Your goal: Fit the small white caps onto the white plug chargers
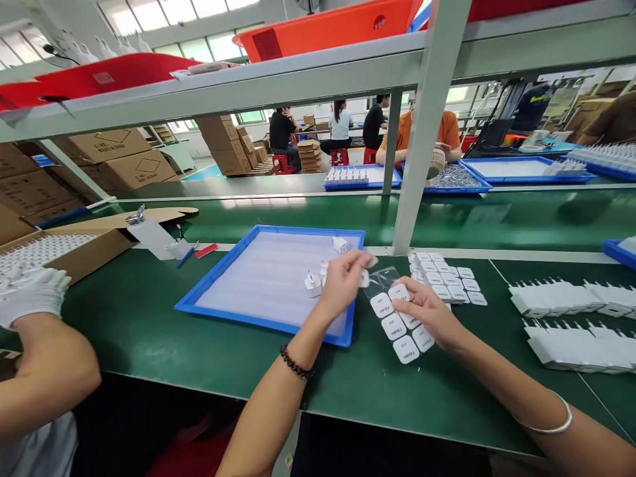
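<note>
My left hand (344,281) hovers over the right edge of a blue tray (209,291), fingers pinched on a small white charger plug. Several more white plugs (313,285) stand on the tray's white foam beside it. My right hand (427,311) rests on a clear sticker sheet (400,324) with white rounded labels, its fingertips pressing one label near the sheet's top. A second label sheet (447,278) lies just behind on the green table.
Rows of white chargers (571,318) lie at the right. A co-worker's gloved hand (30,295) is at the left by an open cardboard box (64,245). A grey shelf post (422,146) rises behind the tray. A white bottle (152,235) stands nearby; people sit beyond.
</note>
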`<state>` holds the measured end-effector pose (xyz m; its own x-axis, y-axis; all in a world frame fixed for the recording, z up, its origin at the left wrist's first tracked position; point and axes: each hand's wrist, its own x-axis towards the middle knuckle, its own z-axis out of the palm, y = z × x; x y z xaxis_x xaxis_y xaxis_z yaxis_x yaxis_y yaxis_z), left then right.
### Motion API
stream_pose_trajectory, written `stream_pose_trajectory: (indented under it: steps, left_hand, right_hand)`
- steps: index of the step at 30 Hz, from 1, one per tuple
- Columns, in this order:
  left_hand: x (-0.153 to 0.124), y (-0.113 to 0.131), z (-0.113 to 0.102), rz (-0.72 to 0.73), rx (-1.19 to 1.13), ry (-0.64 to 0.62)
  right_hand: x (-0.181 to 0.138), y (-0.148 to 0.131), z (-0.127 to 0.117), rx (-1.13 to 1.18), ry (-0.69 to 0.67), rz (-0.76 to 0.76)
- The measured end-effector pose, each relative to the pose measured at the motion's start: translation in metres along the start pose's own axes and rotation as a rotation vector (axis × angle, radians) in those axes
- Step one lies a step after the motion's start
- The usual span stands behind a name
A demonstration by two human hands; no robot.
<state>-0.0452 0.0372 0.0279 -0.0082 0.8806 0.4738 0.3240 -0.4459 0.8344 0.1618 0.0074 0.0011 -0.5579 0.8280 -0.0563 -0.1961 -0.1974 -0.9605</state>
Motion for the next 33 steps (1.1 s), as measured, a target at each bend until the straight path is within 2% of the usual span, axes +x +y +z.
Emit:
stream_pose_trajectory:
  steps: [3,4,5,6,7,10,14,17,19,21,22,23,24,27,30,33]
  left_hand:
    - [0.016,-0.006,-0.057,0.047,0.259,0.452]
    - [0.02,-0.009,-0.076,0.005,0.427,0.561]
    - [0.022,-0.011,-0.093,-0.108,0.624,0.604]
    - [0.023,-0.014,-0.106,-0.269,0.813,0.541]
    - [0.022,-0.017,-0.115,-0.348,0.878,0.505]
    - [0.016,-0.029,-0.118,-0.491,0.961,0.361]
    - [0.012,-0.041,-0.102,-0.558,0.966,0.161]
    - [0.012,-0.036,-0.096,-0.529,0.954,0.068]
    - [0.014,-0.025,-0.09,-0.476,0.954,0.079]
    - [0.014,-0.012,-0.076,-0.38,0.972,0.146]
    - [0.013,-0.006,-0.065,-0.317,0.985,0.181]
    - [0.011,-0.001,-0.051,-0.172,1.019,0.181]
    - [0.007,0.002,-0.035,-0.022,1.047,0.086]
    - [-0.014,0.005,0.02,0.345,1.145,-0.379]
    - [-0.043,0.001,0.067,0.452,1.109,-0.537]
    - [-0.071,-0.002,0.094,0.527,1.083,-0.644]
  right_hand:
    - [-0.003,0.0,0.0,0.02,0.017,0.0]
    - [-0.004,0.001,0.0,0.036,0.046,-0.001]
    - [-0.005,0.002,0.0,0.052,0.084,0.001]
    - [-0.005,0.002,0.0,0.062,0.122,0.014]
    - [-0.004,0.003,0.0,0.064,0.159,0.038]
    - [-0.001,0.006,-0.002,0.043,0.235,0.143]
    - [0.003,0.011,-0.005,0.058,0.282,0.264]
    - [0.004,0.014,-0.004,0.088,0.276,0.308]
    - [0.004,0.013,-0.004,0.099,0.291,0.296]
    - [0.005,0.01,-0.004,0.112,0.348,0.242]
    - [0.005,0.008,-0.005,0.125,0.393,0.2]
    - [0.006,0.005,-0.006,0.139,0.448,0.15]
    - [0.007,0.003,-0.008,0.151,0.508,0.095]
    - [0.009,-0.004,-0.018,0.154,0.677,-0.089]
    - [0.01,-0.007,-0.028,0.146,0.764,-0.186]
    - [0.011,-0.008,-0.033,0.161,0.756,-0.172]
